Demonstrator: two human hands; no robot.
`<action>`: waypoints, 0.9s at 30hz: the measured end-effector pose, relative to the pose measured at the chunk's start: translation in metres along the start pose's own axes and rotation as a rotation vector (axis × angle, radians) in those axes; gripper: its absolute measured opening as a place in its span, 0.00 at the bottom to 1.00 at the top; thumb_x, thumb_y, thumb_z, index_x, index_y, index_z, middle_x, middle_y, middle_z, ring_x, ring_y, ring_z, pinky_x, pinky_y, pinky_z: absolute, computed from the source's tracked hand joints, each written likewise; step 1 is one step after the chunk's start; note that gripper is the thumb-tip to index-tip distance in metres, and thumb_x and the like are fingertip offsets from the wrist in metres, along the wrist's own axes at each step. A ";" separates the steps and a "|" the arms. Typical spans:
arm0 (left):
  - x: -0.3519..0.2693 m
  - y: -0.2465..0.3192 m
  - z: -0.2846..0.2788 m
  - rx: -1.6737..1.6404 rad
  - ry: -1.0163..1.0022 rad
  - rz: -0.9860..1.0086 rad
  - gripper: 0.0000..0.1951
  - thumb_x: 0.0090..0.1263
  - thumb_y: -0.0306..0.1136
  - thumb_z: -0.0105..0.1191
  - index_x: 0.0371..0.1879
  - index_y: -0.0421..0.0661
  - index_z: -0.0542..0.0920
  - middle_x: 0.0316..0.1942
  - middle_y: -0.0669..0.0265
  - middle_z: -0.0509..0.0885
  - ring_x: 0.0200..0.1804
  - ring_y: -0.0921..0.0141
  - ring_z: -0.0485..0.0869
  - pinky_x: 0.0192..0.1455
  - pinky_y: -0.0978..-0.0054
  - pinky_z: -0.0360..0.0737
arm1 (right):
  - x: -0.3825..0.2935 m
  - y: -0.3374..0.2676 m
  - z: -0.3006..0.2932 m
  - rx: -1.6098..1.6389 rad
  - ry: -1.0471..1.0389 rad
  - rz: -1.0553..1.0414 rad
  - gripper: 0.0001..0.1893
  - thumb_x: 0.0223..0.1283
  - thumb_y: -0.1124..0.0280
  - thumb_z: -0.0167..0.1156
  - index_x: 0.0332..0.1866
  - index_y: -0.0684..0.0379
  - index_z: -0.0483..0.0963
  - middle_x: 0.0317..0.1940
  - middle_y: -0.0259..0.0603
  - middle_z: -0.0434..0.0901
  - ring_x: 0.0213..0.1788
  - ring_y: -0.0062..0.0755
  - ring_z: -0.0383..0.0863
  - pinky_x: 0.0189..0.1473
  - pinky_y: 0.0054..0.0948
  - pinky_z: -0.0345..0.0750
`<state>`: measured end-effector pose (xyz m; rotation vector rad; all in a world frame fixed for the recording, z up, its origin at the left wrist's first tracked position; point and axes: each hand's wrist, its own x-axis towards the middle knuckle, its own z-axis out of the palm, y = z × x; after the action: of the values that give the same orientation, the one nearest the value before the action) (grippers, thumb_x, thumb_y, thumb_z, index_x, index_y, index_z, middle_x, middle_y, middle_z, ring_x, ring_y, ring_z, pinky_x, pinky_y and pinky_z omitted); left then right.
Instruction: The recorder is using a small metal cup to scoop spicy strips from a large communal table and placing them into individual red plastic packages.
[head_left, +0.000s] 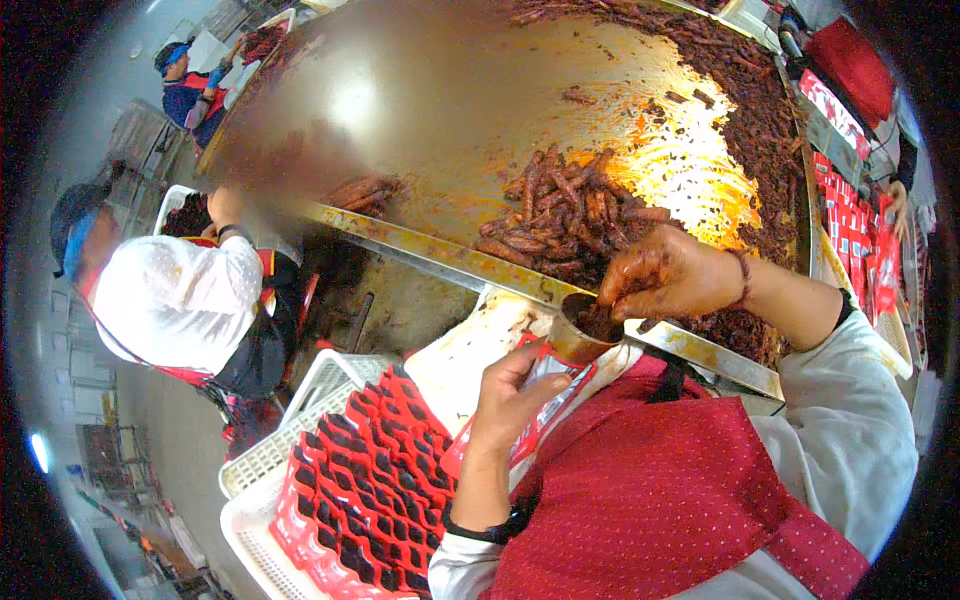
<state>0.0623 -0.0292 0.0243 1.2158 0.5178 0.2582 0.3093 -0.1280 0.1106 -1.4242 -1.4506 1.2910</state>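
My left hand (517, 394) grips a red and white plastic food pouch (559, 386), its mouth up against a metal funnel (589, 341) at the edge of a large metal worktable (442, 251). Over the funnel, my right hand (667, 277) is coated in reddish-brown sauce, its fingers curled at the rim; whether they hold food is hidden. Dark sauced food sits inside the funnel. Just beyond the hands lies a pile of brown, sauced strips of food (570, 210) on the table.
Filled red pouches (367, 480) stand in rows in a white plastic basket (251, 529) at lower left. A co-worker in white (180, 300) stands at the left, another (195, 90) farther back. More red pouches (855, 232) lie at the right. Dark food (765, 150) lines the table's right edge.
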 end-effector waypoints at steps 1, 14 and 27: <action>0.001 0.000 0.001 0.058 -0.012 0.015 0.21 0.56 0.23 0.64 0.51 0.36 0.78 0.40 0.70 0.81 0.42 0.79 0.76 0.49 0.80 0.72 | 0.000 0.001 0.004 -0.226 0.003 -0.054 0.09 0.53 0.72 0.62 0.38 0.63 0.76 0.30 0.42 0.81 0.35 0.30 0.81 0.37 0.30 0.75; -0.026 0.009 -0.013 0.315 0.030 0.190 0.24 0.54 0.23 0.66 0.52 0.39 0.79 0.43 0.67 0.84 0.45 0.75 0.78 0.52 0.76 0.75 | 0.035 -0.041 0.062 -0.926 -0.456 -0.070 0.27 0.61 0.39 0.50 0.35 0.57 0.75 0.23 0.54 0.78 0.28 0.59 0.79 0.31 0.51 0.73; -0.038 0.007 -0.017 0.282 0.192 0.335 0.30 0.49 0.22 0.69 0.55 0.39 0.76 0.48 0.59 0.83 0.50 0.73 0.80 0.56 0.75 0.75 | 0.053 -0.122 0.061 -1.032 -0.559 0.048 0.33 0.67 0.40 0.38 0.31 0.63 0.75 0.23 0.56 0.78 0.26 0.59 0.78 0.29 0.48 0.76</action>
<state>0.0215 -0.0300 0.0357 1.5628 0.5264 0.6065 0.2123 -0.0731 0.2048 -1.7665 -2.7243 1.0177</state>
